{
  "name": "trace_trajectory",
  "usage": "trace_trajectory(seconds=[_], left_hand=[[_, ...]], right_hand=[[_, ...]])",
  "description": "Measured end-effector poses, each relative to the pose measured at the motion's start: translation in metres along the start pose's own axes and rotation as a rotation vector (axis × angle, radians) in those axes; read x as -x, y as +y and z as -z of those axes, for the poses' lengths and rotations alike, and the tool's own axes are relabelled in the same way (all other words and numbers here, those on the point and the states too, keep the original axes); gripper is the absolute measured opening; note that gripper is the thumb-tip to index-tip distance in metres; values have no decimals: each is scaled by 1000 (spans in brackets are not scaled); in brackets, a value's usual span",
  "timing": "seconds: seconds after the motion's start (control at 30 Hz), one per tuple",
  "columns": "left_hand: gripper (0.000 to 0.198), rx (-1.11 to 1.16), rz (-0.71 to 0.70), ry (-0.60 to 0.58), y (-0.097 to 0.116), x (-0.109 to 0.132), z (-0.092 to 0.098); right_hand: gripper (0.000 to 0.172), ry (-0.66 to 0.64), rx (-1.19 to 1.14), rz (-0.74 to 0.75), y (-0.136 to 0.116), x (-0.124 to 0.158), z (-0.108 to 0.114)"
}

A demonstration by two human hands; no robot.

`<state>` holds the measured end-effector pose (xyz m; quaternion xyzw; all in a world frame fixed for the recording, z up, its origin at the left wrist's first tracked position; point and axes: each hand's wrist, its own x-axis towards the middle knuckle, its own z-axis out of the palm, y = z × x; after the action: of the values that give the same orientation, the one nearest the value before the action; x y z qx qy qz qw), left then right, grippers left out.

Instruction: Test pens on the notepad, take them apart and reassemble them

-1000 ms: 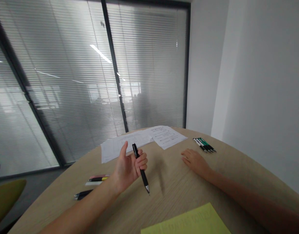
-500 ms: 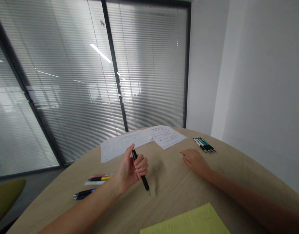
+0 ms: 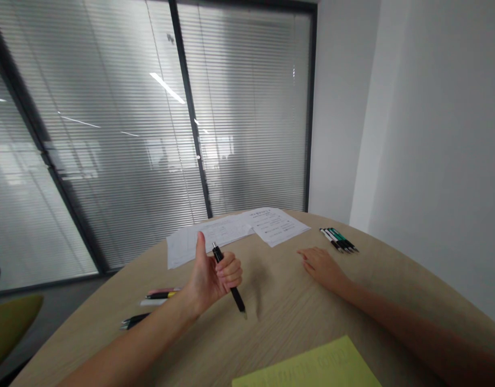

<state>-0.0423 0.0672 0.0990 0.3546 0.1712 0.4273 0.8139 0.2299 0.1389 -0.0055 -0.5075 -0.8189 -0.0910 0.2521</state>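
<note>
My left hand (image 3: 215, 277) has its fingers wrapped round a black click pen (image 3: 236, 297), with the thumb raised off the silver push button. The pen slants, its tip pointing down just above the wooden table (image 3: 288, 301). My right hand (image 3: 320, 267) lies palm down on the table, fingers loosely stretched and holding nothing. Beyond it, a row of several pens (image 3: 338, 240) in white, green and black lies side by side. A yellow sheet with faint handwriting (image 3: 312, 365) is at the near edge of the view.
Printed white papers (image 3: 215, 236) lie at the table's far side. Left of my left forearm are a yellow-and-black pen (image 3: 161, 295), a white item (image 3: 153, 302) and dark pens (image 3: 134, 320), partly hidden. A green chair (image 3: 15, 322) stands at left; blinds-covered glass is behind.
My left thumb has lifted off the pen's top, uncovering the push button. The hand and pen have shifted slightly left. My right hand has stayed nearly still.
</note>
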Motion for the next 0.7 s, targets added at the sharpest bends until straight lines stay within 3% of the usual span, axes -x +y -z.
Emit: trace_trajectory(seconds=[0.7], left_hand=[[62,-7,15,25,4,0,5]], right_hand=[[34,4,-43,22,4,1,-4]])
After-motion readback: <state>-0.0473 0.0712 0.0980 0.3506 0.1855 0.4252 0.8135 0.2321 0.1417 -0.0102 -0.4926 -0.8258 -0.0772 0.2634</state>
